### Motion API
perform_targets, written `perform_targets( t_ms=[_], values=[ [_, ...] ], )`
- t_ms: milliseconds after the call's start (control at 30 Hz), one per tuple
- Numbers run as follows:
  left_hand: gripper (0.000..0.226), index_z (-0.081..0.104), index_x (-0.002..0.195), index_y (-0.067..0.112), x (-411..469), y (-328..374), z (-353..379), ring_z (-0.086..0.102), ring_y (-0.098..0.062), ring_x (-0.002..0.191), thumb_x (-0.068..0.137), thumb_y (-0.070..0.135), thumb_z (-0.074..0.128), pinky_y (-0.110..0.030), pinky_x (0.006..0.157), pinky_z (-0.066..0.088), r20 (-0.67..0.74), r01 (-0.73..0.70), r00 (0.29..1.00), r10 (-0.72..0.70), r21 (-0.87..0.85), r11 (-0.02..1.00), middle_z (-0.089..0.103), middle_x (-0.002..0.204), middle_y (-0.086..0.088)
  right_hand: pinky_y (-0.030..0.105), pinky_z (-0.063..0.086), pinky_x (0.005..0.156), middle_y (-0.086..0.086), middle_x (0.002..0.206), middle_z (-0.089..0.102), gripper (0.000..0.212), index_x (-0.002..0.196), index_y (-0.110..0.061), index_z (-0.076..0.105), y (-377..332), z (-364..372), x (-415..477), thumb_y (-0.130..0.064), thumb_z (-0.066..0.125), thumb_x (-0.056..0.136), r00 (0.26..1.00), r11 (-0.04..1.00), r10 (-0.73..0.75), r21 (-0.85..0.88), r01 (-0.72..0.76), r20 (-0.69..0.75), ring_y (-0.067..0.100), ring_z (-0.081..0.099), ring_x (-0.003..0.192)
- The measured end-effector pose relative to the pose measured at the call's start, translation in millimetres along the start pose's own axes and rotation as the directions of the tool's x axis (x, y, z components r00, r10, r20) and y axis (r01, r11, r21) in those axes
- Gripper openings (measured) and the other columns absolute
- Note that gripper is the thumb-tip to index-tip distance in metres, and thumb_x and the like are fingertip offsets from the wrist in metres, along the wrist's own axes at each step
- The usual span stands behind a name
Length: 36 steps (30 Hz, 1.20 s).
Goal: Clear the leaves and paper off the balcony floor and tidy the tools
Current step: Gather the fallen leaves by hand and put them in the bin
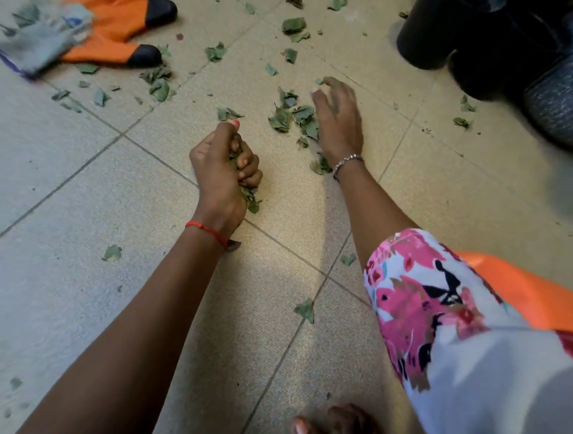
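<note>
My left hand (pixel 224 167) rests on the tiled floor (pixel 61 182) and grips a bunch of green leaf pieces (pixel 249 195), fingers curled round them. My right hand (pixel 338 118) lies a little further out to the right, fingers spread and slightly bent, its palm side against a small pile of leaves (pixel 293 120). More torn leaves (pixel 158 80) are scattered across the tiles beyond both hands. Single pieces (pixel 305 310) lie closer to me.
Orange gloves with black fingertips (pixel 119 36) and a grey cloth (pixel 40 44) lie at the far left. Black pots (pixel 467 24) and a dark textured container (pixel 558 103) stand at the far right. An orange plastic object (pixel 528 293) sits beside my floral-clad knee. My bare toes (pixel 332 426) show at the bottom.
</note>
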<state>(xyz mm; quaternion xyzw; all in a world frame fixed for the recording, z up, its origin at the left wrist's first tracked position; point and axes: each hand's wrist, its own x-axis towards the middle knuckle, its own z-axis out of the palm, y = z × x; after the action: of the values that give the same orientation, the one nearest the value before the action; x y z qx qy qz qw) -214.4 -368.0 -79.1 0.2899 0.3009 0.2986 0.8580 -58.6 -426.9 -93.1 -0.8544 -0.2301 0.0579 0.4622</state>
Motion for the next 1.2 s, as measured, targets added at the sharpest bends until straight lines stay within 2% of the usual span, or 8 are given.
perform_targets(
  t_ms=[67,200,500,633,733,800,900,1200],
  values=[
    [0.045,0.034,0.051,0.018,-1,1,0,0.020,-0.007,0.034,0.094,0.015,0.044,-0.012,0.042,0.017,-0.005,0.010,1.000,-0.010,-0.012,1.000,0.028,0.041,0.003,0.042,0.027,0.113,-0.005,0.147,0.038,0.048,0.138,-0.026,0.044,-6,6,5,-0.048,0.042,0.094,0.979,0.971,-0.061,-0.217,0.104,0.197,0.013,0.040,0.131],
    [0.042,0.031,0.055,0.017,-2,3,1,0.020,-0.006,0.033,0.094,0.015,0.043,-0.011,0.041,0.017,-0.011,0.025,1.000,-0.026,-0.046,0.999,0.028,0.040,0.004,0.037,0.010,0.118,-0.003,0.149,0.037,0.039,0.132,-0.024,0.052,-20,24,-6,-0.039,0.045,0.097,0.904,0.930,-0.160,-0.247,0.273,0.397,0.013,0.031,0.138],
    [0.040,0.030,0.056,0.018,-19,10,-10,0.018,-0.006,0.032,0.094,0.018,0.042,-0.011,0.038,0.017,-0.016,0.094,0.995,-0.095,-0.066,0.993,0.026,0.040,0.004,0.030,0.042,0.105,0.005,0.109,0.070,0.019,0.097,-0.004,0.073,-23,1,-90,-0.010,0.058,0.087,0.920,0.980,-0.047,0.198,-0.034,0.389,0.009,0.060,0.112],
    [0.041,0.030,0.055,0.018,-33,11,-19,0.018,-0.006,0.033,0.095,0.015,0.041,-0.010,0.041,0.016,0.009,0.078,0.997,-0.078,-0.001,0.997,0.026,0.041,0.003,0.020,0.047,0.091,0.004,0.111,0.068,0.025,0.103,-0.015,0.069,-28,-29,-133,-0.022,0.050,0.088,0.989,0.911,0.088,0.391,-0.128,0.120,0.013,0.061,0.107],
    [0.040,0.029,0.057,0.016,-42,12,-23,0.018,-0.007,0.033,0.095,0.014,0.040,-0.011,0.041,0.017,0.028,0.069,0.997,-0.070,0.033,0.997,0.026,0.041,0.003,0.030,0.032,0.110,0.000,0.146,0.040,0.058,0.134,-0.025,0.045,-19,-39,-177,-0.053,0.049,0.084,0.975,0.961,0.171,0.194,-0.197,0.143,0.011,0.034,0.136],
    [0.040,0.028,0.057,0.017,-46,13,-25,0.018,-0.006,0.033,0.095,0.015,0.040,-0.011,0.041,0.017,0.024,0.070,0.997,-0.071,0.040,0.997,0.025,0.041,0.003,0.036,0.015,0.118,0.002,0.157,0.015,0.092,0.147,-0.028,0.017,-13,-38,-203,-0.074,0.048,0.074,0.969,0.990,0.111,-0.105,-0.090,0.219,0.014,0.012,0.145],
    [0.039,0.028,0.057,0.017,-51,15,-30,0.018,-0.006,0.034,0.095,0.016,0.041,-0.011,0.040,0.018,-0.005,0.076,0.997,-0.076,0.004,0.997,0.026,0.041,0.004,0.036,-0.006,0.116,0.008,0.158,-0.006,0.114,0.150,-0.027,-0.005,-8,-30,-213,-0.085,0.043,0.064,0.967,0.880,0.001,-0.460,0.119,0.254,0.020,-0.008,0.146],
    [0.040,0.031,0.056,0.016,-44,30,-46,0.021,-0.007,0.033,0.094,0.013,0.043,-0.013,0.041,0.018,-0.033,0.009,0.999,-0.007,0.057,0.998,0.028,0.041,0.002,0.049,0.004,0.117,0.018,0.155,0.012,0.110,0.149,-0.021,0.010,-25,21,-138,-0.083,0.046,0.066,0.975,0.841,-0.076,-0.512,0.175,0.208,0.032,0.008,0.145]
  ],
)
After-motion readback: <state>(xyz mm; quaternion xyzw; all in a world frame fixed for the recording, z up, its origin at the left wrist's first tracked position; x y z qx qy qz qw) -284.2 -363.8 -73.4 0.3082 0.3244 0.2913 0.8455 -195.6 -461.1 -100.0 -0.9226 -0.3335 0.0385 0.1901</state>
